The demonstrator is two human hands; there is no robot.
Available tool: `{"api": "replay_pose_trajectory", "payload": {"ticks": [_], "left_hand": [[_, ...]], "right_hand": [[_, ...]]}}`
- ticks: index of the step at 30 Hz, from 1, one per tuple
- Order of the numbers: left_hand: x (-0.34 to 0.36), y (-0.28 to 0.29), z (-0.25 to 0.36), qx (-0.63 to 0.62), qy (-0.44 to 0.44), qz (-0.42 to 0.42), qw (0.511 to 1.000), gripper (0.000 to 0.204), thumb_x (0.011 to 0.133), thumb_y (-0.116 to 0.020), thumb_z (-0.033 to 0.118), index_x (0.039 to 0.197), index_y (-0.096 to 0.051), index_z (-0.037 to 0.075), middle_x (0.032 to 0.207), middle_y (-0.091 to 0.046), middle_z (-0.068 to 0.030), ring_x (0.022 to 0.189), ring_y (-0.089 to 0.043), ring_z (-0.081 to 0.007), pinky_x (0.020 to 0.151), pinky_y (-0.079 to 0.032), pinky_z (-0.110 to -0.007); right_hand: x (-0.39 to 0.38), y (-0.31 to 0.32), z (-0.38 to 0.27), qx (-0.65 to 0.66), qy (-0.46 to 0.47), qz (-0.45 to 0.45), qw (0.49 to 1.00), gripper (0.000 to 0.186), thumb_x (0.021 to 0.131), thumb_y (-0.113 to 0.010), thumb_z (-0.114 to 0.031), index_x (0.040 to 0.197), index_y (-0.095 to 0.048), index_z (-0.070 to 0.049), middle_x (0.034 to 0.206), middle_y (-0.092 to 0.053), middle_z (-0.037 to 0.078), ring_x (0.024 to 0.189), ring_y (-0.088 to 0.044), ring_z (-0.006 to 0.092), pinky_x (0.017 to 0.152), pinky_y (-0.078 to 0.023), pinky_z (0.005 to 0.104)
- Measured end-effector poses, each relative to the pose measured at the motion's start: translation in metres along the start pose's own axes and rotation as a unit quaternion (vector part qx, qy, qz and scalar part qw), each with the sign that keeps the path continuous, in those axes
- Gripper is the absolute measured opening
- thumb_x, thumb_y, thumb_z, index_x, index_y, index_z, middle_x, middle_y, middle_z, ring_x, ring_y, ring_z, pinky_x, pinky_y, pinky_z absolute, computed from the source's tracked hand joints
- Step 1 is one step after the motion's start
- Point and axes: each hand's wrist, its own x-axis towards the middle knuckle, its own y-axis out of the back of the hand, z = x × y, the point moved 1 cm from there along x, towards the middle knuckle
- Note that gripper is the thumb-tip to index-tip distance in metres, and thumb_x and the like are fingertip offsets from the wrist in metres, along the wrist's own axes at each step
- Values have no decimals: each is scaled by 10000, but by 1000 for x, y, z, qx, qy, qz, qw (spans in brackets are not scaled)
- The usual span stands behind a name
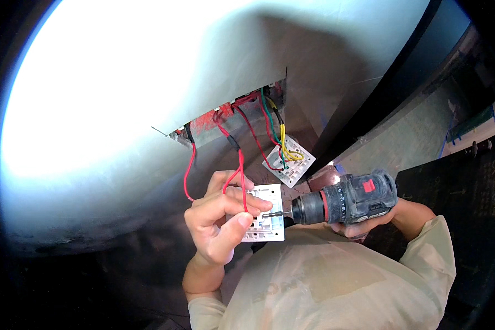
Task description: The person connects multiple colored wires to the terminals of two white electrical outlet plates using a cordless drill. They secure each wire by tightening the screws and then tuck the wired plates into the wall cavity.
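My left hand (220,223) grips a white switch or socket plate (269,231), back side up, with its fingers over the terminals where red wires (240,162) run in. My right hand (368,225) is wrapped round a black cordless drill driver (346,198) with a red collar. The slim bit (280,213) points left onto the plate's terminal area beside my left fingertips; exact contact is too small to tell. A second white plate (294,170) hangs above the drill on yellow, green and red wires from a rectangular wall cutout (209,121).
The pale, brightly lit wall (148,82) takes up the upper left, with a dark vertical edge (401,55) at its right. A black board or panel (473,209) stands at the right, with a lighter floor area (401,137) beyond. My body in a khaki shirt is below.
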Motion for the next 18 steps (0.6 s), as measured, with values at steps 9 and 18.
{"api": "replay_pose_trajectory", "payload": {"ticks": [9,18], "left_hand": [[3,1,3,31,-13,-19,999,169,819,-645,149,744,-657,-2,870,-782,-162,930,-608,-314,993,-431,-521],[-4,-1,-4,-12,28,1,1000,245,803,-674,217,736,-673,-20,841,-771,-197,1040,-562,-334,949,-441,-493]], "right_hand": [[5,4,3,-19,31,-34,999,290,853,-847,-191,1055,-695,-50,954,-725,23,856,-685,160,805,-551,321],[10,5,-2,-156,151,-18,976,276,858,-835,-173,1053,-694,-38,884,-709,55,776,-679,194,732,-551,347]]}}
